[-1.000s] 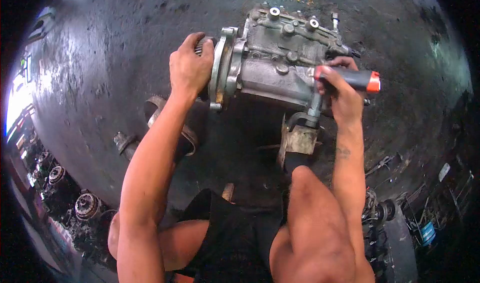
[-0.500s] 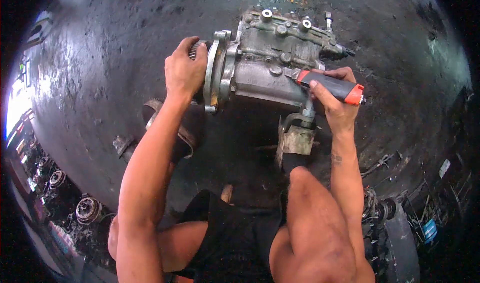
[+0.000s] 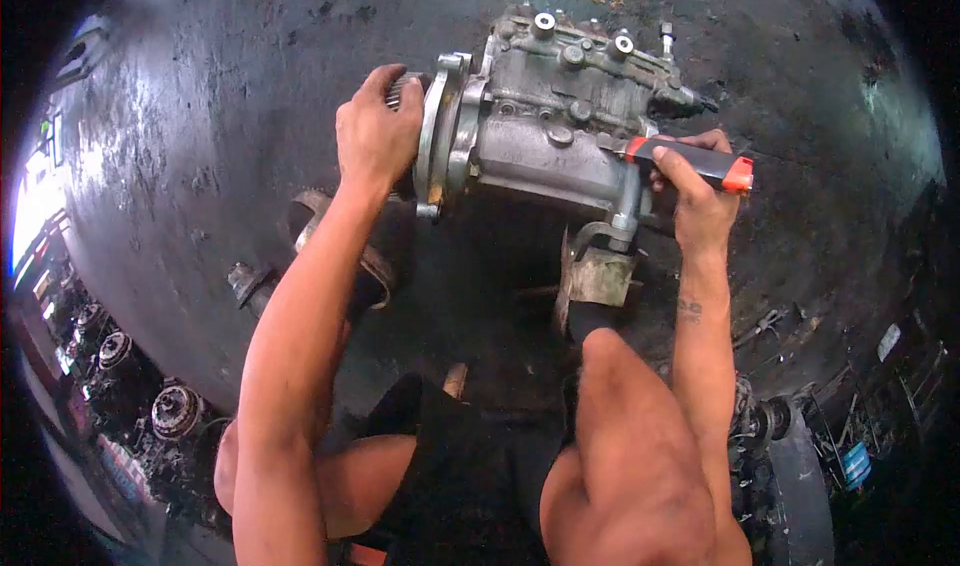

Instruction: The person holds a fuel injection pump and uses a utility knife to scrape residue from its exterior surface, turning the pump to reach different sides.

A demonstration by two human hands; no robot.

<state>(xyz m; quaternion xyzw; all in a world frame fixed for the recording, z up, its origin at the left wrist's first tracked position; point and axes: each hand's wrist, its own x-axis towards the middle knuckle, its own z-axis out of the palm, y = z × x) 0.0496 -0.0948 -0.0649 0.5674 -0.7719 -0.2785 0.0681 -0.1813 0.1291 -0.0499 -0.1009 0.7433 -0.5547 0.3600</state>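
Observation:
A grey metal fuel injection pump [image 3: 555,161] lies across the dark floor in front of me, its round flange [image 3: 440,131] to the left. My left hand [image 3: 378,136] grips the toothed gear [image 3: 403,93] beyond the flange, fingers curled over its top. In my right hand [image 3: 700,178] is a red-and-black hand tool [image 3: 690,161] with a short metal head. That head points left and lies close to the pump's lower right side; whether it touches cannot be made out. Some of my right fingers are hidden behind the tool.
My foot in a sandal [image 3: 600,278] is just below the pump's right end, by a metal bracket. Another sandal [image 3: 370,266] shows under my left arm. Greasy machine parts [image 3: 175,413] lie at the lower left, and more parts [image 3: 765,416] at the lower right.
The red-and-black tool and my right hand have moved right along the pump, and the tool lies more level. The pump and my left hand appear slightly farther right.

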